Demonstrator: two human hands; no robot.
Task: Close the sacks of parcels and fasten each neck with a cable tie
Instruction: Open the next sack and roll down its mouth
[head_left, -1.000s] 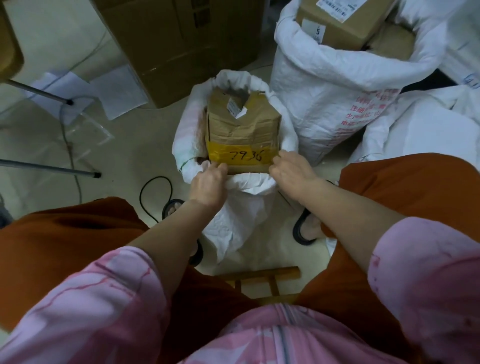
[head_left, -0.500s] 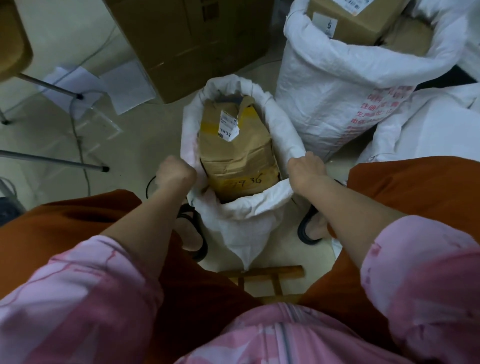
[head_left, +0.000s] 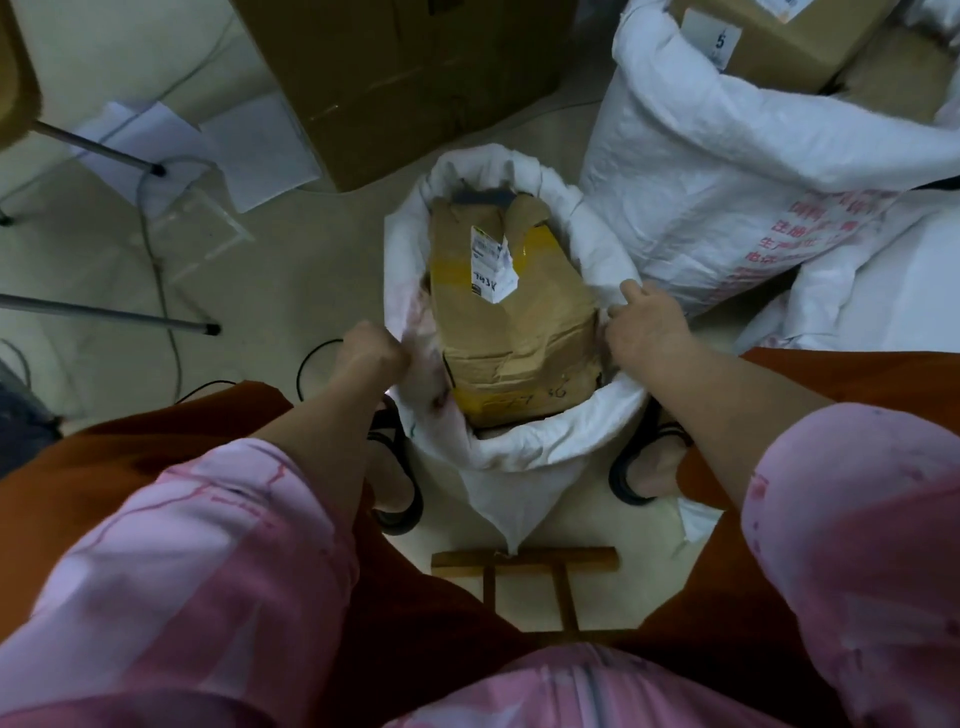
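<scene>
At frame centre the small sack (head_left: 519, 447) gapes around a taped parcel (head_left: 511, 322). The left hand (head_left: 370, 351) and right hand (head_left: 641, 325) each have a tight grip on its rim. Neck ungathered, untied; no cable tie visible.

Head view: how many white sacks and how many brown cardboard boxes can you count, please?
White woven sacks: 3 (small sack between the feet, big printed sack, flat sack at right)
Brown cardboard boxes: 3 (taped parcel, box labelled 5, large floor box)
Total: 6
</scene>
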